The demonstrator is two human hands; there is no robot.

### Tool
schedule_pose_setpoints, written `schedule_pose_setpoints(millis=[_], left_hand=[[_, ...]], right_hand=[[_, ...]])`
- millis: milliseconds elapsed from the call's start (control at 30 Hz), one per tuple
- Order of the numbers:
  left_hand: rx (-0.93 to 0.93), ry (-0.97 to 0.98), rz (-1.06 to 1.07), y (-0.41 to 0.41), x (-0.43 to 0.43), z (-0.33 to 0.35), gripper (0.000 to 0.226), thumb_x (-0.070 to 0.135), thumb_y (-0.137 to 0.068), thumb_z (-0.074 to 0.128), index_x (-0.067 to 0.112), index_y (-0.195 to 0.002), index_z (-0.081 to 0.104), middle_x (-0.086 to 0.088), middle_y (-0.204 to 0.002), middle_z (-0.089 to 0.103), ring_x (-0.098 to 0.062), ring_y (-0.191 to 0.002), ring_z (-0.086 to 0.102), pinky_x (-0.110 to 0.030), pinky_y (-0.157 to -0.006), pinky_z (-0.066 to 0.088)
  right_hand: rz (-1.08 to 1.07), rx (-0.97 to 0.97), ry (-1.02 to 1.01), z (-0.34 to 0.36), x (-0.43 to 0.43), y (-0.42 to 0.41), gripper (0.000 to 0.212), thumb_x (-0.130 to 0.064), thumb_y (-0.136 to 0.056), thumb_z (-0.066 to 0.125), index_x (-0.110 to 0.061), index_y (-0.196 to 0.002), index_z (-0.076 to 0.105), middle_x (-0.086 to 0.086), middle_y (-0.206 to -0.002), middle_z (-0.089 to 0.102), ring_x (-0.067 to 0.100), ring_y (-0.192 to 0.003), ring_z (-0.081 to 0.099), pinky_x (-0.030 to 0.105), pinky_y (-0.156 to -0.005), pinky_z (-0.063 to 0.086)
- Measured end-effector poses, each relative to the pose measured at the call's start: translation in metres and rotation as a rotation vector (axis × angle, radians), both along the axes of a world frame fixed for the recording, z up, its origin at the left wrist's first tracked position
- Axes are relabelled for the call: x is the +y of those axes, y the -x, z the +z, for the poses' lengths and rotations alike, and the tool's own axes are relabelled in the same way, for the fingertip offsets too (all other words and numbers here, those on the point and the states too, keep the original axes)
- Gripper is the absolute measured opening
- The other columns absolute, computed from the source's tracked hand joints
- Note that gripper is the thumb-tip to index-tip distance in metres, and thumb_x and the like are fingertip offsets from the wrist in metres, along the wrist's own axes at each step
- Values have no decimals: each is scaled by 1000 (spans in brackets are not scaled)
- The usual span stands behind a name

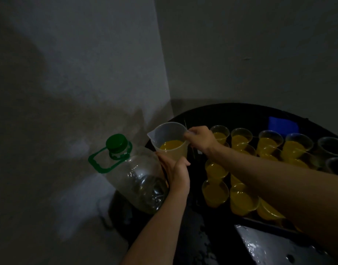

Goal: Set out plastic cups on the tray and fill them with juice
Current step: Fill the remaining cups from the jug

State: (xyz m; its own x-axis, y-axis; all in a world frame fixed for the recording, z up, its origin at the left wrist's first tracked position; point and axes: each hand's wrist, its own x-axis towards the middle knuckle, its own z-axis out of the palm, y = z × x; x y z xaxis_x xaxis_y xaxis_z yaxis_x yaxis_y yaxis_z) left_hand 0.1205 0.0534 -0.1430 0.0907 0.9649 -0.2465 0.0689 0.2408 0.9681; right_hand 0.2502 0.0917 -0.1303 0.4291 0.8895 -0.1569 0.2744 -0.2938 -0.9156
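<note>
Grey walls (78,64) fill the upper and left parts of the dim frame. A black round table (231,113) takes the lower right, and a dark tray (264,223) lies on it. Left of centre stands a big clear bottle (137,178), leaning in the wide-angle view, with a green carry handle (99,161) and a green cap (116,142).

Cups (241,197) stand packed in rows on the tray in the right half. Most hold yellow juice, but two at the far right edge (331,146) look dark and their contents cannot be told.

At centre, a clear jug (171,142) is held between bottle and cups, spout toward the upper left, with juice low inside. The left hand (175,173) wraps its fingers round the jug's lower body; the right hand (200,138) grips the handle by the rim. A blue thing (283,125) lies on the table at upper right — too dim to identify.
</note>
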Motion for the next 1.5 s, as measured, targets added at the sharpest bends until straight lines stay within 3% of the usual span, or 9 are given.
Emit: schedule_pose_setpoints(millis=[267, 400, 833, 900, 1000, 1100, 1200, 1367, 1500], left_hand=[[47, 8, -33, -3, 0, 13, 130, 28, -53, 59, 24, -160, -15, -4, -169, -2, -27, -155, 4, -56, -124, 13], [59, -53, -66, -4, 0, 31, 123, 21, -57, 59, 22, -161, -7, -9, -167, 11, -32, -151, 18, -52, -120, 23], [-30, -274, -134, -12, -25, 78, 94, 5, -89, 52, 24, -162, -4, -1, -170, -1, -22, -145, 27, -2, -76, 37], [-15, -286, -159, -17, -34, 85, 93, 11, -88, 52, 26, -162, -3, 2, -170, -4, -22, -149, 22, -7, -88, 37], [-16, -297, -216, -27, -50, 99, 106, 28, -68, 48, 33, -161, -3, 3, -170, -3, -29, -151, 18, -46, -115, 34], [-11, -304, -264, -43, -67, 104, 108, 32, -67, 50, 41, -159, -6, 8, -169, -1, -32, -153, 13, -62, -116, 28], [-23, -293, -305, -61, -96, 115, 106, 34, -70, 50, 43, -158, -8, 7, -169, -3, -30, -153, 13, -56, -117, 28], [-44, -310, -380, -98, -145, 123, 93, 20, -91, 52, 37, -160, -8, 4, -169, -6, -29, -149, 18, -15, -89, 35], [-99, -291, -480, -126, -180, 121, 102, 32, -74, 49, 46, -157, -8, 6, -169, -10, -28, -153, 11, -35, -107, 34]], right_hand=[[-99, 90, -80, -2, -4, 2, 17, -19, -96, 59, -10, -89, 72, 8, -83, 68, 16, -75, 65, 29, -66, 54], [-143, 123, -132, 12, -4, 0, 18, -17, -93, 60, -5, -87, 72, 18, -90, 69, 19, -76, 63, 39, -76, 58], [-253, 87, -215, 76, -43, -16, 28, -19, -89, 61, 8, -85, 66, 7, -67, 58, 17, -62, 52, 33, -59, 45], [-280, 72, -228, 86, -56, -23, 28, -20, -88, 61, 6, -80, 66, 8, -65, 56, 19, -62, 52, 34, -58, 44], [-297, 47, -246, 101, -78, -35, 31, -24, -88, 61, 6, -83, 66, 14, -68, 59, 21, -64, 54, 39, -59, 48], [-320, 20, -246, 115, -106, -51, 33, -23, -90, 60, 9, -86, 64, 8, -67, 54, 18, -62, 48, 34, -58, 41], [-350, 9, -251, 125, -138, -70, 29, -20, -91, 59, 9, -88, 66, 7, -67, 54, 17, -61, 48, 32, -57, 42], [-456, -32, -243, 133, -193, -108, 29, -21, -87, 61, 6, -79, 67, 0, -55, 51, 11, -52, 46, 28, -53, 40], [-532, -84, -246, 139, -240, -139, 35, -25, -81, 61, 9, -83, 67, 4, -59, 53, 15, -56, 47, 33, -56, 41]])
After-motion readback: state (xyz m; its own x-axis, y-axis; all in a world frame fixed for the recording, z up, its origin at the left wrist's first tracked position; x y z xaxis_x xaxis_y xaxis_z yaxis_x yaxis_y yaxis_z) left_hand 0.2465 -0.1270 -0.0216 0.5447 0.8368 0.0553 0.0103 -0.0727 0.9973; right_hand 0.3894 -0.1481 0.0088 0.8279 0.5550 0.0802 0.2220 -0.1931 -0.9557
